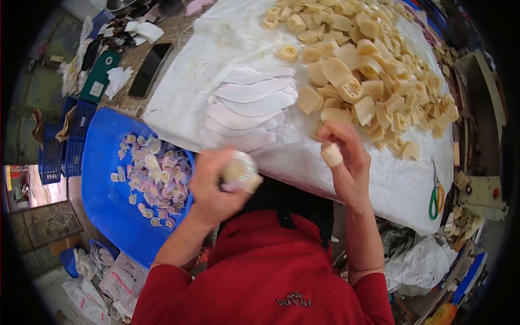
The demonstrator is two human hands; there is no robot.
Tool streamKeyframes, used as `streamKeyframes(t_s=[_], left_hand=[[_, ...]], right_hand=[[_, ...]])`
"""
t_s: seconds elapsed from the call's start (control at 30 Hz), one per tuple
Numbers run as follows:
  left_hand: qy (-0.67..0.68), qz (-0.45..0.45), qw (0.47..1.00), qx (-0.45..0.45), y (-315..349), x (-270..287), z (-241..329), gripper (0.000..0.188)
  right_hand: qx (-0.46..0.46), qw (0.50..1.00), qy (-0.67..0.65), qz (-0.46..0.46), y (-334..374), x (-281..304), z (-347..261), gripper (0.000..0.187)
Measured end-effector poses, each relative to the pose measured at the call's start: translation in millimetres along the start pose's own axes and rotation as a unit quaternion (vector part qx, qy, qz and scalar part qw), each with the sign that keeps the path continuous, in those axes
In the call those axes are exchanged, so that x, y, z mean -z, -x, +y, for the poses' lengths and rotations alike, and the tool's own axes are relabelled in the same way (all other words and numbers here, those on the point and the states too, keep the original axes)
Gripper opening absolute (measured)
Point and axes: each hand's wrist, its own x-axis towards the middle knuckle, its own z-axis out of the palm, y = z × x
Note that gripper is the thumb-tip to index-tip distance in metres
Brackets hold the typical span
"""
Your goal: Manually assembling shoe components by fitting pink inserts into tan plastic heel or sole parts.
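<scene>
My left hand (208, 184), blurred by motion, is closed around a rounded, pale piece with a glossy, clear-looking surface (240, 170); what kind of thing it is cannot be made out. My right hand (349, 160) hovers over the near edge of the white-covered table, fingers bent and apart from the thumb. A pale beige cover or wrap (331, 154) sits at the thumb's tip. Between and beyond the hands lie several thin, wavy, white-pink strips (252, 111), overlapping in a stack. Right of them spreads a big heap of beige, hollow, curved pieces (374, 76).
A blue tub (100, 179) at the left holds many small pink, white and yellowish pieces. A dark phone (150, 69) lies beyond it. Scissors (435, 197) with green and orange handles rest at the table's right edge. Plastic bags (122, 281) crowd the lower left.
</scene>
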Motion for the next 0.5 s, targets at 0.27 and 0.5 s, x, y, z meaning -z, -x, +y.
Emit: streamKeyframes(t_s=[0.27,0.5], left_hand=[[-0.422,0.133,0.878,0.184,36,116,-80,0.052],[-0.147,0.061,0.984,0.083,-15,50,-45,0.034]], right_hand=[[0.151,0.949,0.276,-0.028,-66,-35,-14,0.031],[0.12,0.916,0.379,-0.055,-93,-59,-9,0.035]])
